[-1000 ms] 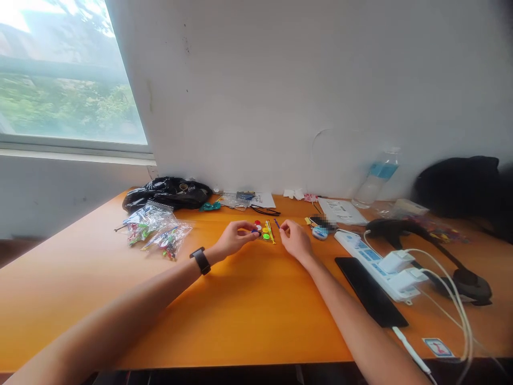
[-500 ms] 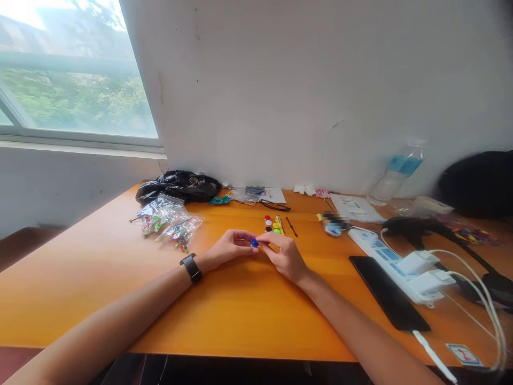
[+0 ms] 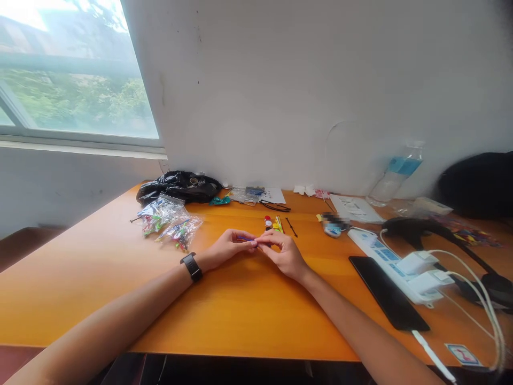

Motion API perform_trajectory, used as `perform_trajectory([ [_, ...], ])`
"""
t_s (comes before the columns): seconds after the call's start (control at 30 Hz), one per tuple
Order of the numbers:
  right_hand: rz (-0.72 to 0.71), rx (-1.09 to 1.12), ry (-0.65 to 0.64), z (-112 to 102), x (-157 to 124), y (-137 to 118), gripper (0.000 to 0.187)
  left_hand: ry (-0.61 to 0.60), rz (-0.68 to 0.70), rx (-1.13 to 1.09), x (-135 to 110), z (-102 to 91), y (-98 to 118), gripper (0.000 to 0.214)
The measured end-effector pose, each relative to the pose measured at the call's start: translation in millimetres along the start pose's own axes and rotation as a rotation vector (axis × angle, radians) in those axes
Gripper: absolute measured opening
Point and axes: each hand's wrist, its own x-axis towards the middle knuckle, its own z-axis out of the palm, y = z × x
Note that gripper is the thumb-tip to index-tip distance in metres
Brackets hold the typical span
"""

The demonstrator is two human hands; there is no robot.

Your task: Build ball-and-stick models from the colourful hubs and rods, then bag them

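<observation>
Over the middle of the table, my left hand [image 3: 231,247] and my right hand [image 3: 285,255] meet at the fingertips, both closed in a pinch. A thin blue strip [image 3: 244,238] shows between the thumb and forefinger of my left hand. The small blue piece at the meeting fingertips is almost wholly covered by them, so its shape cannot be made out. Just beyond my right hand lie small round pieces, among them a red one [image 3: 267,218] and a white one [image 3: 268,224]. Yellow sticks [image 3: 279,224] and a dark stick [image 3: 292,227] are beside them.
Clear bags of small coloured parts [image 3: 180,232] and a black plastic bag [image 3: 178,187] lie at the left. To the right are a white power strip [image 3: 387,262] with chargers and cables, a black phone [image 3: 388,293] and a plastic bottle [image 3: 395,179].
My fingertips have closed further over the small blue piece, which showed between them before and is now mostly hidden. My right fingers have come down slightly over the round pieces behind.
</observation>
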Motion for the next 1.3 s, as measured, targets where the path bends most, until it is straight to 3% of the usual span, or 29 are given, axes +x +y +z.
perform_trajectory([
  [0.2, 0.023, 0.083, -0.025, -0.2, 0.9, 7.2, 0.012, 0.010, -0.015, 0.029, -1.7, 0.7, 5.3, 0.035],
  [0.5, 0.066, 0.050, -0.052, -12.0, 6.2, 1.5, 0.019, -0.011, 0.007, 0.023, -1.1, 1.1, 3.8, 0.047],
  [0.6, 0.096, -0.041, 0.069, -31.2, 13.9, 9.5, 0.023, -0.014, 0.013, 0.000, 0.1, 0.5, -0.6, 0.047],
  [0.73, 0.138, -0.342, 0.297, -67.9, 20.2, 40.4, 0.024, 0.002, -0.033, 0.043, 0.9, -0.7, -3.2, 0.047],
  [0.83, 0.209, -0.541, 0.317, -85.7, 19.1, 62.4, 0.017, 0.027, -0.041, 0.123, 4.1, -3.9, -5.8, 0.047],
  [1.0, 0.377, -0.783, 0.168, -86.7, 16.8, 74.6, 0.014, 0.104, 0.065, 0.292, 12.3, -14.4, -12.8, 0.041],
  [1.17, 0.421, -0.824, 0.143, -85.7, 17.4, 72.0, 0.013, 0.157, 0.189, 0.607, 8.1, -23.9, -4.4, 0.029],
  [1.3, 0.412, -0.818, 0.134, -84.1, 16.2, 69.8, 0.010, 0.280, 0.294, 0.938, 1.2, -26.0, 3.3, 0.023],
])
